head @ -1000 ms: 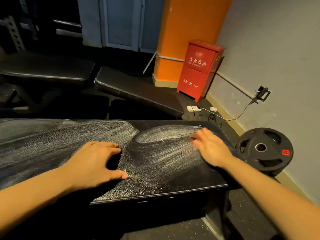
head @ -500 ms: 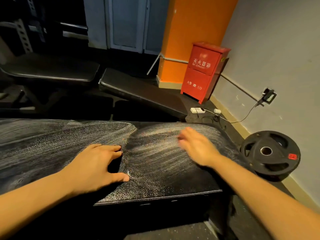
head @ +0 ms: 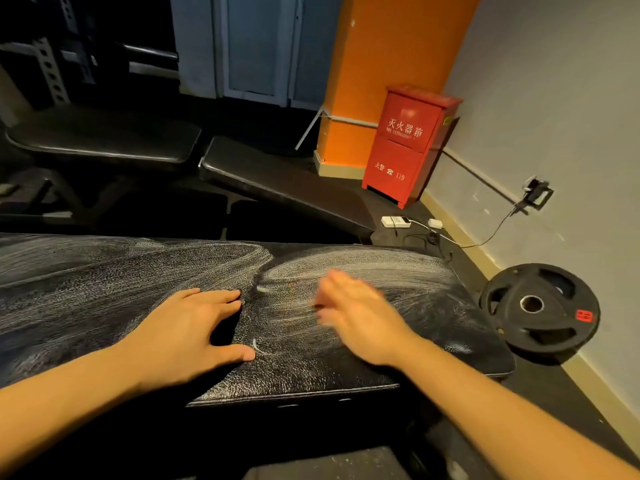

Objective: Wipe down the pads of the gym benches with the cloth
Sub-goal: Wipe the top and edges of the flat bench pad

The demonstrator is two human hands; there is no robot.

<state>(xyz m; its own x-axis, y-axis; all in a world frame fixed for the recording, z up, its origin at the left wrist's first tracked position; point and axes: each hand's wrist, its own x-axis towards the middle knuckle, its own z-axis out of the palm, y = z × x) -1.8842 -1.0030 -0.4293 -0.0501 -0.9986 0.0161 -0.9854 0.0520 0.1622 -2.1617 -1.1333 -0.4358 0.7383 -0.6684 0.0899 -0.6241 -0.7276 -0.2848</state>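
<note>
The near bench has two black pads streaked with white swirl marks: a long pad (head: 86, 289) on the left and a shorter pad (head: 433, 306) on the right. My left hand (head: 187, 334) lies flat at the gap between them, fingers spread, thumb on the right pad. My right hand (head: 360, 317) is flat on the right pad and blurred by motion, its fingers pointing left. No cloth shows under or around either hand.
Two more black bench pads (head: 104, 136) (head: 277, 181) stand behind. A black weight plate (head: 540, 308) leans on the right wall. A red fire extinguisher box (head: 408, 143) stands by the orange pillar (head: 381, 64), with a power strip (head: 396, 221) and cables on the floor.
My right hand has swept left across the right pad, from its far right edge toward the gap, leaving fresh white streaks. My left hand has stayed in place.
</note>
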